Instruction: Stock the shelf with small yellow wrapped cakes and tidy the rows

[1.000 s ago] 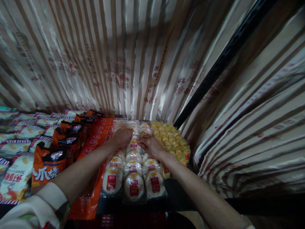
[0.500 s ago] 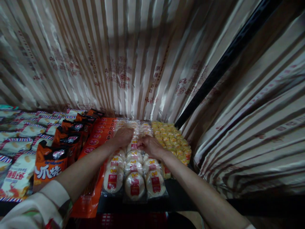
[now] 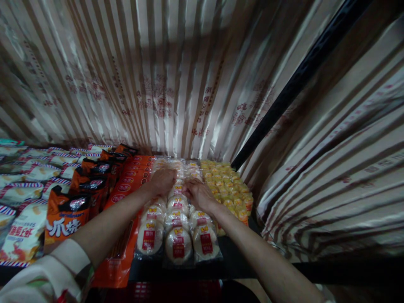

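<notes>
Pleated sheeting (image 3: 176,75) — red-printed, dim light, slanting black post (image 3: 296,84)

A: Entry one, colours?
B: Round off-white crackers in clear plastic wrappers (image 3: 179,246): red rectangular labels, pale lettering, yellow mark above.
A: Entry two, orange goods?
B: Flat orange plastic packets (image 3: 132,173), repeated pinkish-red ovals. Orange-and-black snack bags (image 3: 67,219), bold white lettering, small blue script.
A: Entry three, paler goods?
B: White pillow-shaped pouches (image 3: 25,231), red lettering, edges striped red, white and blue. Small yellow-wrapped pieces (image 3: 224,181), touches of orange.
A: Entry four, surroundings?
B: Shiny beige pleated sheeting (image 3: 158,54), banded dark brown, printed with dull red characters and motifs. Slanting black pole (image 3: 293,86); flat black shelf (image 3: 145,272).
A: Entry five, clothing?
B: White fabric sleeve (image 3: 67,256), green and red patches.
</notes>
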A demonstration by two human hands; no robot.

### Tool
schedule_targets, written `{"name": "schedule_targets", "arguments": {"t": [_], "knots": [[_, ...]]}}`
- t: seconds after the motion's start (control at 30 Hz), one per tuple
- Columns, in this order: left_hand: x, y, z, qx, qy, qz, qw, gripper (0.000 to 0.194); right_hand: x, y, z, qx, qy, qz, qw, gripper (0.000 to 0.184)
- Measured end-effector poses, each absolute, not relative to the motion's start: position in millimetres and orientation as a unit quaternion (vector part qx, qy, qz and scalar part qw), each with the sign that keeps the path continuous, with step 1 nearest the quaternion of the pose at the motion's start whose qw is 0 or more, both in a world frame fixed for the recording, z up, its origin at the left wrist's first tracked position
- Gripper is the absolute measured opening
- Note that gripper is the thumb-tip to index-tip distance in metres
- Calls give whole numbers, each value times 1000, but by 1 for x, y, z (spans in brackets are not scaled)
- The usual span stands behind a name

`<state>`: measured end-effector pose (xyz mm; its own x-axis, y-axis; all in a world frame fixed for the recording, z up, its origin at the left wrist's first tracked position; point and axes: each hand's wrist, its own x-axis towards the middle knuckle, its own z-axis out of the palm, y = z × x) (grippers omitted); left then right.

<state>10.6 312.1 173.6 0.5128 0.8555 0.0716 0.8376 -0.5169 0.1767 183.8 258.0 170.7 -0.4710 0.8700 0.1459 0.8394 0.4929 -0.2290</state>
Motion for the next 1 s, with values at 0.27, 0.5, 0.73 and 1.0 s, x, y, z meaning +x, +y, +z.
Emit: {"name": "schedule_targets", "arguments": {"t": [0.27,0.5,0.73,1.0], "knots": [[9,307,180,864,489,77,89,18,183,259,167,-518,-847,25,121,14],[6,308,180,863,488,79,101,17,182,263,170,-523,-844,28,119,13],[6,309,175,864,488,86,92,17,182,264,177,-521,-847,12,103,15],[4,308,178,870,472,115,78,17,183,267,176,-519,-848,8,108,16]]}}
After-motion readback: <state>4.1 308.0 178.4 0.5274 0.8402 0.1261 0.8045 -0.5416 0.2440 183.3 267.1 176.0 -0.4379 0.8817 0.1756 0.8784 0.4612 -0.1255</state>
